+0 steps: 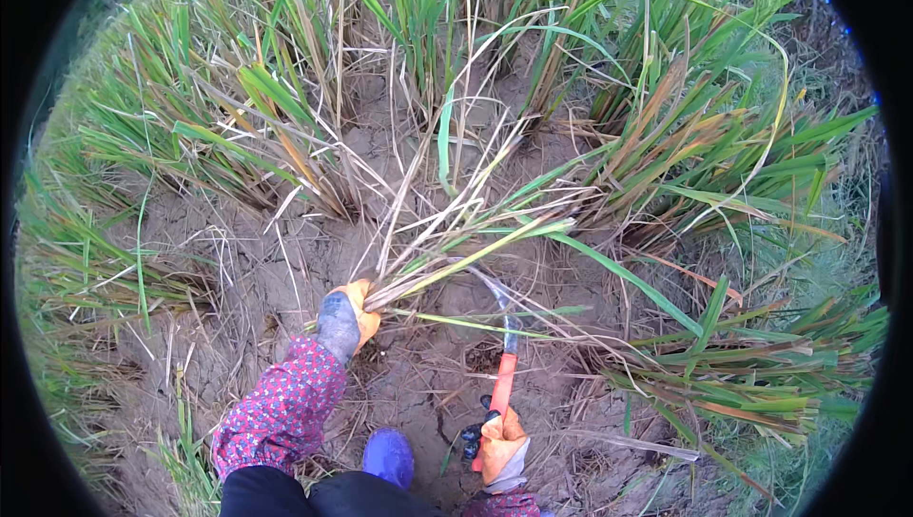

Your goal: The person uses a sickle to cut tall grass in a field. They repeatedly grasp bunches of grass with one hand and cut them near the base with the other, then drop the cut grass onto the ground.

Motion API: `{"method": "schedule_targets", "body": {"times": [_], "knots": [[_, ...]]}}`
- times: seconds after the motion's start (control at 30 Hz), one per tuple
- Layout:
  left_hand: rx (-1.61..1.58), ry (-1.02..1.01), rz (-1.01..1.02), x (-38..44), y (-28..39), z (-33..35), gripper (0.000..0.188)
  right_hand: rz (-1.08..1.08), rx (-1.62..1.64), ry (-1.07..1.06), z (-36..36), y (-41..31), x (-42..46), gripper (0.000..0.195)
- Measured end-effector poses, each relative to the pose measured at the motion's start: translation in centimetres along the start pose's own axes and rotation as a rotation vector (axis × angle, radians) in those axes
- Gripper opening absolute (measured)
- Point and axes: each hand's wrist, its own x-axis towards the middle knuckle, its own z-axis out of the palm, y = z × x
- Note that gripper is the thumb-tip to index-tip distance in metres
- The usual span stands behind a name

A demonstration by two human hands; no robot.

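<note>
My left hand (348, 317), in an orange and grey work glove, grips a bundle of dry and green stalks (435, 253) by one end. The bundle fans out up and to the right over the ground. In my right hand (503, 442), also gloved, is the red handle of a sickle (505, 381). Its curved metal blade (499, 296) points away from me and lies partly behind a few stalks. The blade is below and to the right of the bundle; whether it touches any stalk I cannot tell.
Cut clumps of grass-like stubble (428, 25) stand in an arc ahead. More clumps rise at the left (157, 281) and right (742, 367). Cracked brown soil (421, 388) with scattered straw lies between them. A purple boot (389, 456) is on the soil near my legs.
</note>
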Motion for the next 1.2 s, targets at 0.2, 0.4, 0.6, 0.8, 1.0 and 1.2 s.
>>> {"method": "schedule_targets", "body": {"times": [0.2,0.4,0.6,0.8,1.0,1.2], "knots": [[0.204,0.266,-0.048,-13.6,-8.6,-15.1,0.009,-0.113,0.019,-0.102,-0.6,-4.2,4.3,0.028],[0.615,0.216,-0.866,-37.0,-18.5,-19.9,0.018,0.095,-0.305,-0.339,-5.1,-9.4,3.9,0.011],[0.665,-0.260,-0.911,-35.8,-23.2,-18.0,0.042,0.010,-0.299,-0.367,-20.9,-6.4,-1.6,0.030],[0.554,-0.461,-0.040,-16.1,-15.9,-13.2,0.067,0.006,0.126,0.028,-26.8,-0.3,-11.3,0.015],[0.514,-0.525,0.685,-4.0,15.4,2.2,0.086,0.068,0.203,0.223,-23.6,4.3,-14.2,0.037],[0.035,-0.256,1.005,-8.6,29.4,15.0,0.073,-0.068,0.436,0.363,-22.4,6.6,-9.9,0.023]]}}
